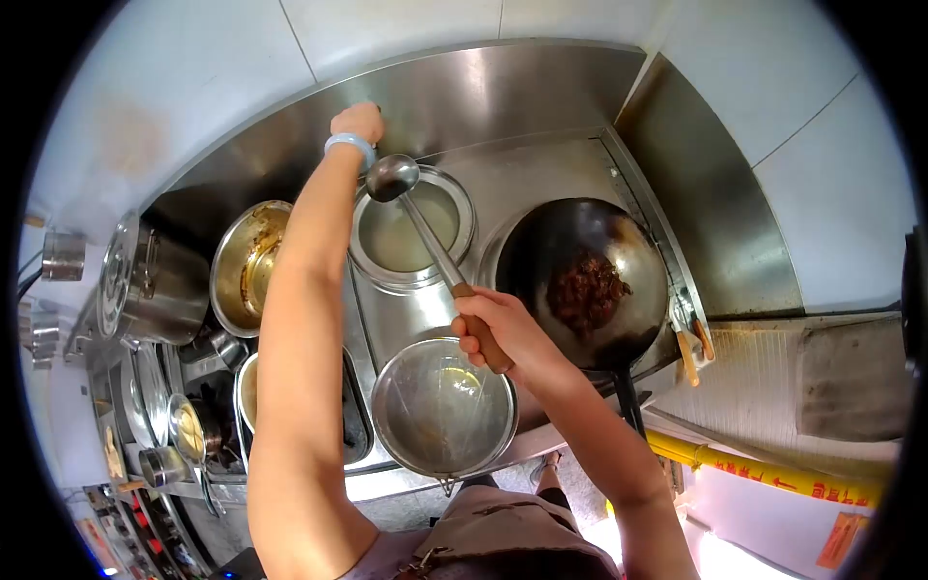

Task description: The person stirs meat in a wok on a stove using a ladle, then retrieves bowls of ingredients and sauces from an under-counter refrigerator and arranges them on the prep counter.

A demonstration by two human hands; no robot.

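Observation:
My right hand (498, 329) is wrapped round the wooden handle of a ladle (432, 240). The metal ladle bowl is over the back rim of a round pot (469, 217) of cloudy liquid (416, 232). My left hand (358, 123) reaches to the steel backsplash with its fingers closed; what they grip is mostly hidden. To the right, a black wok (532, 261) holds dark reddish-brown food (587, 292). Below my right hand lies a round fine-mesh strainer (425, 411) at the counter's front edge.
Left of my left arm stand a stained metal bowl (227, 271) and a large lidded stockpot (169, 290). A small pot (188, 425) sits lower left. The wok's handle (628, 401) sticks out towards the front. Wooden-handled tools (688, 358) rest at the right edge. A yellow pipe (754, 469) runs below.

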